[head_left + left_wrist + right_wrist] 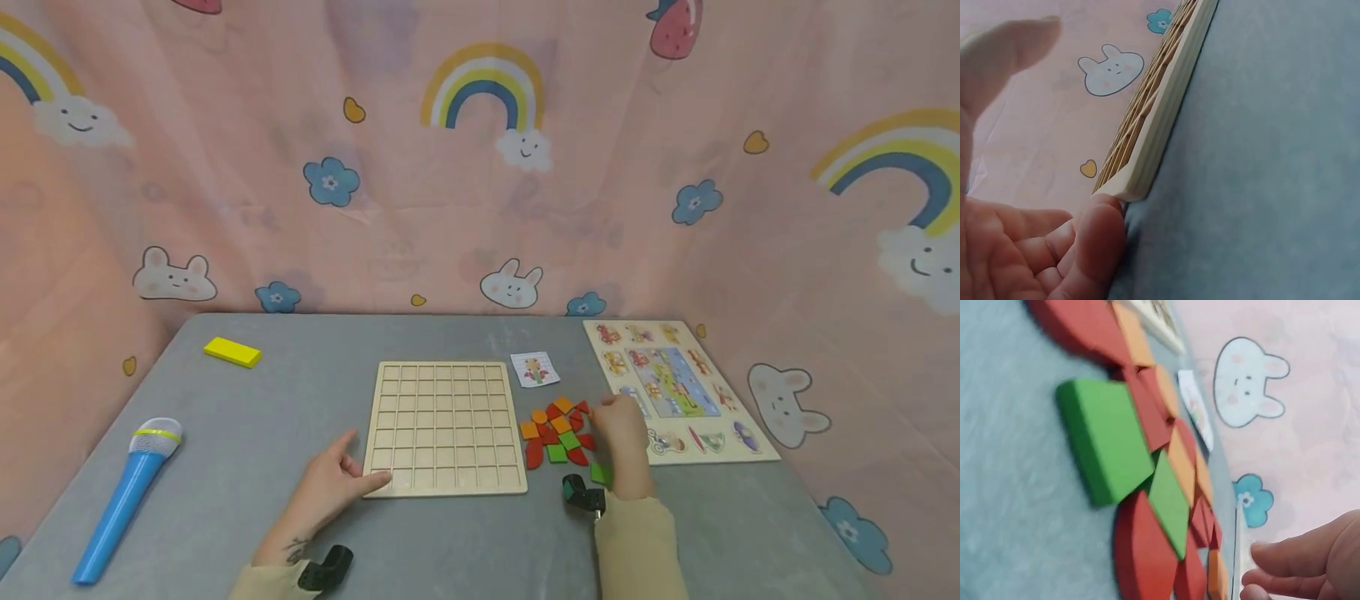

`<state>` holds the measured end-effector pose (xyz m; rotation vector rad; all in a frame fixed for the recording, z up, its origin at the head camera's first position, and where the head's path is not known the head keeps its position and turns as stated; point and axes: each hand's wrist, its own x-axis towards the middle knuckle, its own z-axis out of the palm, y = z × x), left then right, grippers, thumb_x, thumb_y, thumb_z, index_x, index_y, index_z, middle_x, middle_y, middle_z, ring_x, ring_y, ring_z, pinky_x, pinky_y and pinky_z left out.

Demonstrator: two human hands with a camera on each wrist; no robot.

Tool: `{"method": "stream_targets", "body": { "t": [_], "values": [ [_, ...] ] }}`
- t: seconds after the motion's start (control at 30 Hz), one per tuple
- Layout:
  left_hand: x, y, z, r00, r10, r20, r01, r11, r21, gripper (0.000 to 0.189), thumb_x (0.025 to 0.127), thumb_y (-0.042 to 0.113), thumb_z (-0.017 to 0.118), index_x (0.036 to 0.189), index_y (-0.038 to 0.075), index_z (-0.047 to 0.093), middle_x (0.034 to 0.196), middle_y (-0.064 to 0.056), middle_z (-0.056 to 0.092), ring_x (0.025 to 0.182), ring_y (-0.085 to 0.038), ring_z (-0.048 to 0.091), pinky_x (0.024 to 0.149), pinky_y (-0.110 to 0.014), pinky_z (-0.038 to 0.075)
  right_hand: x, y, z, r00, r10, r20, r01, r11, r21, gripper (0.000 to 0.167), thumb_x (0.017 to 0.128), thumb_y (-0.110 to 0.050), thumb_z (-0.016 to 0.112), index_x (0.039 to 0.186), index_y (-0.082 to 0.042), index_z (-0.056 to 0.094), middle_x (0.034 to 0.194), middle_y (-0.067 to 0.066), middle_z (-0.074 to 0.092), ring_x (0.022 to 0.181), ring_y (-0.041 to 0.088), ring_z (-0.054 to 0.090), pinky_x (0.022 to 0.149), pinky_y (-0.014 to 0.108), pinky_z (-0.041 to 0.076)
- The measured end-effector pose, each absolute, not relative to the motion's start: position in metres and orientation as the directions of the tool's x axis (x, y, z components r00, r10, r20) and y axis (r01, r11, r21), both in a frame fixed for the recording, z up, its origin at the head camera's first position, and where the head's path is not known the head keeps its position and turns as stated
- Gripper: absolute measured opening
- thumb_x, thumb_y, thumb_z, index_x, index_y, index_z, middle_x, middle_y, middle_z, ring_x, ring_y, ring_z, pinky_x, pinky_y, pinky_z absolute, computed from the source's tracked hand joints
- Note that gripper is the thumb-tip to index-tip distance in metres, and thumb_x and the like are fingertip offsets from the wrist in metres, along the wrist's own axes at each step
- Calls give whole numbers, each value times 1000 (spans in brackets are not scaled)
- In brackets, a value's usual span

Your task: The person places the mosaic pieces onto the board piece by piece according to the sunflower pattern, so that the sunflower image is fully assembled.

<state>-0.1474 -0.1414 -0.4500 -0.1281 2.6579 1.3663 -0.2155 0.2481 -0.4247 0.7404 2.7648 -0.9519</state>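
My left hand point(330, 479) has its thumb at the near left corner of a pale wooden grid board point(442, 429); the forefinger stands apart from it. In the left wrist view the board's thick edge point(1169, 106) meets a fingertip. Past the board's right side, my right hand point(622, 421) is over the far right of a cluster of red, orange and green wooden blocks. Its fingertips come close to an orange block point(1217, 575), with a gap between them and nothing held. A green square block point(1107, 440) and a red curved block point(1141, 550) show nearby.
A small picture card point(535, 369) lies behind the blocks. An animal picture board point(731, 446) is at the right, partly behind my right hand. On the left are a yellow block point(232, 352) and a blue toy microphone point(123, 517). A pink printed curtain point(450, 217) hangs behind the table.
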Motion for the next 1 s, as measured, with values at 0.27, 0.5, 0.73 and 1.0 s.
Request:
{"method": "stream_targets", "body": {
  "t": [0.27, 0.5, 0.73, 1.0],
  "values": [
    [-148, -143, -458, -988, 24, -149, -104, 611, 785, 94, 58, 28, 87, 135, -5, 42, 66, -3, 51, 56, -14, 43, 50, -27, 34, -214, 246, -428, -855, 417, -308, 519, 712, -474, 30, 83, -14, 57, 107, 5, 59, 106, 21, 58, 88, 31, 54, 69, 43, 42],
    [-149, -144, -462, -987, 53, -151, -87, 619, 781, 90, 54, 17, 88, 132, -2, 48, 65, -3, 49, 55, -14, 42, 48, -26, 33, -215, 248, -435, -846, 455, -277, 531, 683, -502, 29, 80, -16, 65, 102, 1, 57, 98, 17, 59, 84, 30, 54, 66, 42, 40],
    [-149, -143, -463, -990, 72, -125, -56, 605, 794, 86, 53, 7, 86, 130, -3, 50, 63, -3, 49, 53, -14, 43, 47, -26, 34, -220, 227, -424, -882, 428, -199, 425, 536, -730, 32, 82, -15, 61, 110, 0, 61, 100, 17, 59, 75, 23, 55, 58, 31, 42],
    [-150, -144, -467, -991, 74, -108, -43, 598, 801, 84, 56, 9, 86, 130, -3, 50, 62, -3, 49, 53, -14, 43, 47, -26, 34, -250, 151, -420, -959, 189, -211, 246, 188, -951, 32, 85, -4, 62, 115, 8, 59, 92, 18, 62, 52, 10, 58, 57, 27, 52]
  ]
}}
